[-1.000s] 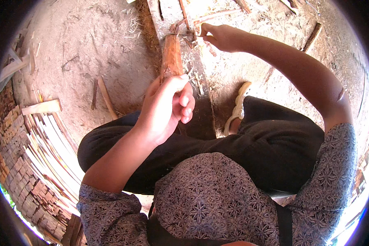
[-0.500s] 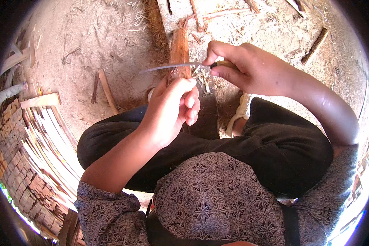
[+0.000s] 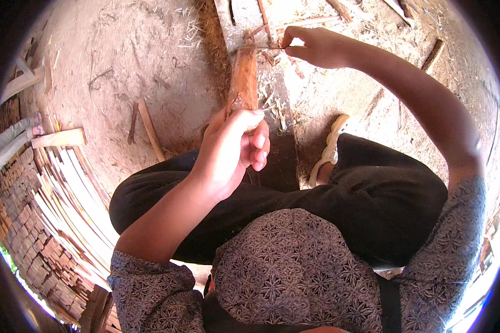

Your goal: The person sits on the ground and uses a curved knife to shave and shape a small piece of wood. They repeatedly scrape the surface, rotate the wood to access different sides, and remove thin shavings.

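My left hand (image 3: 225,152) is closed round the near end of a reddish-brown piece of wood (image 3: 243,80), thumb on top and fingers curled beneath. The wood points away from me, lying along a long board. Up at its far end, my right hand (image 3: 319,47) grips a knife, its handle mostly hidden in the fingers. The thin knife blade (image 3: 255,48) lies crosswise over the wood and shows nearly edge-on. Shavings (image 3: 281,114) are scattered on the board beside the wood.
Stacked wooden blocks (image 3: 25,222) and long pale strips (image 3: 72,194) fill the left side. Loose sticks (image 3: 148,127) lie on the dusty ground, with another stick (image 3: 433,55) at the far right. Another person's limb (image 3: 16,136) shows at the left edge. My sandal (image 3: 332,147) is right of the board.
My right hand has moved away from me with the knife, from close by my left hand to the wood's far end. My left hand keeps its hold.
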### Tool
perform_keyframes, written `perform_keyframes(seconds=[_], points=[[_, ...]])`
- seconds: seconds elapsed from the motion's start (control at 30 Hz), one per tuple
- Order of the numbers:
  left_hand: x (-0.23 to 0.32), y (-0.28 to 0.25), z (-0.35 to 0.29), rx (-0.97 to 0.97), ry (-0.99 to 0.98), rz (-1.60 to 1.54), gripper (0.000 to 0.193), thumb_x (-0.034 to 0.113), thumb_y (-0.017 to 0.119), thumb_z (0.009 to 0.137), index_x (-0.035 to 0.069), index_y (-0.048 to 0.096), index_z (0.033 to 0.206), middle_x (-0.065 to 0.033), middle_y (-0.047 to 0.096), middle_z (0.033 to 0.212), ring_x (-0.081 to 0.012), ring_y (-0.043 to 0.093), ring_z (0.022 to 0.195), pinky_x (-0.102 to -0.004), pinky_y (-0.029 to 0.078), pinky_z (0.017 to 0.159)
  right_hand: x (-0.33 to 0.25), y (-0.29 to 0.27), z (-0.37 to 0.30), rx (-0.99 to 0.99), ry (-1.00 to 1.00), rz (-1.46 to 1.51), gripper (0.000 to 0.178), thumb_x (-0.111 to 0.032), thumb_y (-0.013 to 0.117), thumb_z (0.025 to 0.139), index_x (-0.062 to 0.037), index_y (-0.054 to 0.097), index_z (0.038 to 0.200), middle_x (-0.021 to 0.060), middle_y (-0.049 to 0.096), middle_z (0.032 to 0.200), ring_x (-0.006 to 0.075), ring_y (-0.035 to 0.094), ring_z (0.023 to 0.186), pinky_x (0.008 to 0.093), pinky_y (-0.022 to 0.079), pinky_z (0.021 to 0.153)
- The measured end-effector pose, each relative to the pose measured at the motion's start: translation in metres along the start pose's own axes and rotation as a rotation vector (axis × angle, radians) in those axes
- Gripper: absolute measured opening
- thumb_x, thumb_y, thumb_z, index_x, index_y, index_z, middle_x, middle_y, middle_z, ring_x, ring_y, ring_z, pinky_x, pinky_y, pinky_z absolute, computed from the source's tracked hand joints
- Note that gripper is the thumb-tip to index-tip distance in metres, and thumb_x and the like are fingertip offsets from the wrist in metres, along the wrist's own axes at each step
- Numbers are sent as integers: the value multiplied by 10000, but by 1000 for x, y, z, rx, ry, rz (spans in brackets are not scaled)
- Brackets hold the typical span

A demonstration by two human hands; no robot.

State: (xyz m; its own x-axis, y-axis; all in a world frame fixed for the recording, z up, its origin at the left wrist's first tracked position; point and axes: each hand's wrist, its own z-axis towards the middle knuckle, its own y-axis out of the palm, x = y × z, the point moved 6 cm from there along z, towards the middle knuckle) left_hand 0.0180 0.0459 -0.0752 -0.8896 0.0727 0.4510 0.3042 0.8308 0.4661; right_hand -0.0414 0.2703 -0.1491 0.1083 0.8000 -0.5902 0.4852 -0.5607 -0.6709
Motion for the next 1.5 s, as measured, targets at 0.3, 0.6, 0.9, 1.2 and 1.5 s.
perform_keyframes(seconds=[0.3,0.6,0.9,1.2,1.5], points=[[-16,-4,-2,38,-36,102,143,216,528,994,112,459,926,17,487,729,-102,506,589,-270,408,505,-65,-3,-67,-132,-122,175,277,-305,639,981,-124,576,1181,146,650,749,283,646,667,440,482,659],[-20,5,-1,45,1,178,133,211,540,988,115,452,959,7,498,743,-119,516,592,-282,397,498,28,20,34,39,14,-85,248,-302,601,995,-89,577,1119,161,700,824,304,695,736,463,519,686],[-29,-4,0,69,-33,212,128,214,545,987,112,468,968,8,506,742,-119,531,603,-277,414,504,-63,-11,-61,-1,-182,188,213,-219,601,1003,-89,581,1170,153,666,746,274,683,700,410,503,659],[-31,3,-1,100,-23,202,131,212,541,996,111,466,959,15,475,695,-124,505,516,-281,387,456,-13,26,-58,90,-199,113,181,-236,565,1015,-136,532,1162,168,673,725,351,710,714,475,533,634],[-22,8,0,73,6,211,148,228,541,1002,108,464,963,10,475,681,-135,512,527,-292,389,464,39,31,14,58,-31,-139,243,-243,528,1034,-96,531,1227,180,687,796,323,707,684,468,531,624]])
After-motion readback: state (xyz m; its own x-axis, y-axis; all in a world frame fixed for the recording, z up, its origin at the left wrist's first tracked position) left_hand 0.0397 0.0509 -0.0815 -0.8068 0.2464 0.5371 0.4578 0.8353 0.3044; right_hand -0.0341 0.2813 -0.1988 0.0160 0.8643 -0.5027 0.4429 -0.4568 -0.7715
